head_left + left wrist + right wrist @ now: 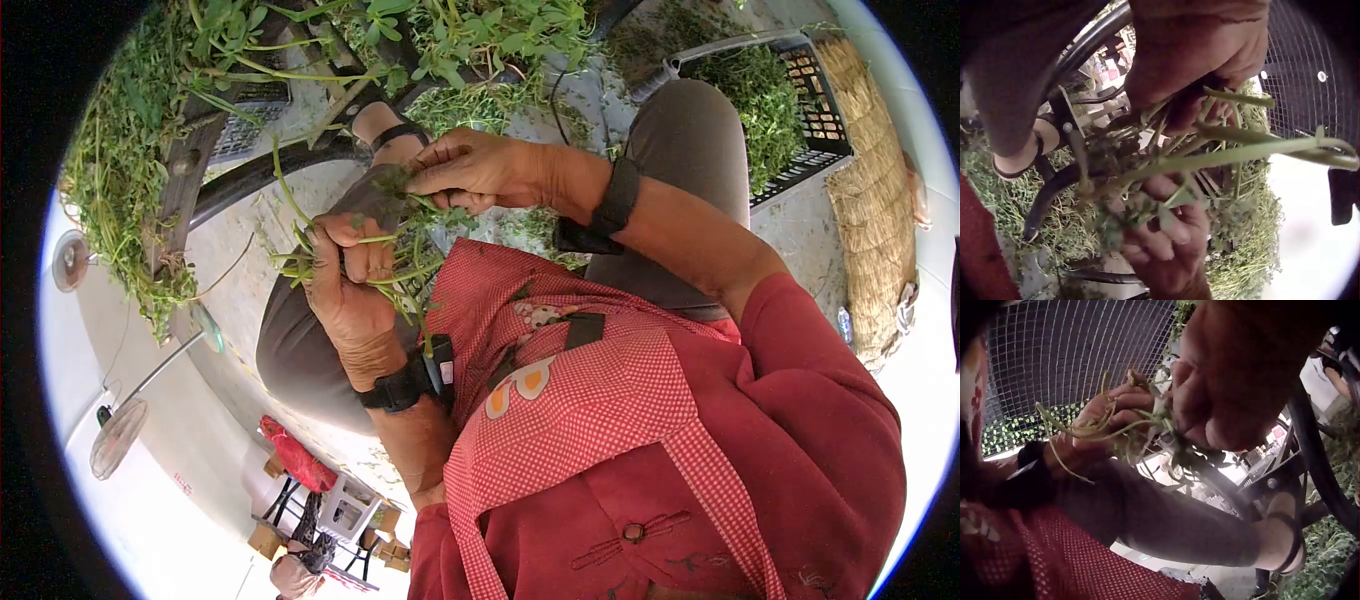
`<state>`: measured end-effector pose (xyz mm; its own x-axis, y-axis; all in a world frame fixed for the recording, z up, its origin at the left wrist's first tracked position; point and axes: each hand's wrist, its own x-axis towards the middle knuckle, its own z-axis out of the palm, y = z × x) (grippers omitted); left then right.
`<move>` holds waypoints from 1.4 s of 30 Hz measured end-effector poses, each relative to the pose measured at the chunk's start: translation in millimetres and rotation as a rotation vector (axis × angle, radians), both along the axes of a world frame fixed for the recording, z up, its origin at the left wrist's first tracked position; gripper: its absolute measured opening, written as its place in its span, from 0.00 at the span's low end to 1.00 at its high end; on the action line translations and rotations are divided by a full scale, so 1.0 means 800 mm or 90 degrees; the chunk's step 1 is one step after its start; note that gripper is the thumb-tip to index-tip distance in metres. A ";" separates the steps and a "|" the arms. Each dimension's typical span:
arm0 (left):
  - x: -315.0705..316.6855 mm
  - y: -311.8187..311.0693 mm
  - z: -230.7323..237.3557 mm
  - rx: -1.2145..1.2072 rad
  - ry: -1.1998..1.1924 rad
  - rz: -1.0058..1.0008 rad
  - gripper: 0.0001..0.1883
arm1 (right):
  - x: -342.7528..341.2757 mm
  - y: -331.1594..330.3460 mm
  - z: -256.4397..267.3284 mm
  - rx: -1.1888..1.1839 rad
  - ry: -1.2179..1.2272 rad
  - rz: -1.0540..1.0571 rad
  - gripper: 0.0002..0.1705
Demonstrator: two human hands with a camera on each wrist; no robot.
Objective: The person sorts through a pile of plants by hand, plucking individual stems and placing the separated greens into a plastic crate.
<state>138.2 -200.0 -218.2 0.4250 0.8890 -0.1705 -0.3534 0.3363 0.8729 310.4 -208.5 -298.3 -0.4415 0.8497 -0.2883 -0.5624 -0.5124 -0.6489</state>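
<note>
The left hand (352, 285) grips a loose bunch of green stems (408, 272), their ends sticking out on both sides of the fist. Up and to the right of it, the right hand (480, 172) pinches a small leafy tuft (392, 182) between thumb and fingers. In the left wrist view, a thick stem (1210, 161) crosses in front of both hands, the left hand (1200, 53) above and the right hand (1169, 240) below. The right wrist view has the right hand (1229, 381) close to the left hand (1113, 415), with thin stems (1110, 434) hanging between; the right fingertips are partly hidden.
Leafy plants (490, 35) lie heaped beyond the hands, with more at the left over a wooden frame (180, 190). A black crate (825, 115) holding greens and a rolled straw mat (870, 200) are on the right. Dark curved tubing (260, 170) runs near the feet.
</note>
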 end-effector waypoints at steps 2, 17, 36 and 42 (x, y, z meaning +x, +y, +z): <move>-0.003 0.001 0.000 0.009 0.033 0.035 0.14 | 0.003 0.001 0.000 0.067 0.105 0.073 0.08; -0.006 0.017 -0.003 -0.160 -0.289 -0.111 0.21 | 0.200 -0.020 0.028 0.086 -0.745 -0.180 0.25; -0.020 0.002 0.001 -0.235 -0.495 -0.095 0.19 | 0.022 -0.063 0.119 0.684 -0.722 -0.057 0.11; -0.016 -0.001 0.006 -0.275 -0.517 -0.048 0.16 | -0.003 -0.061 0.097 0.581 -0.704 -0.079 0.12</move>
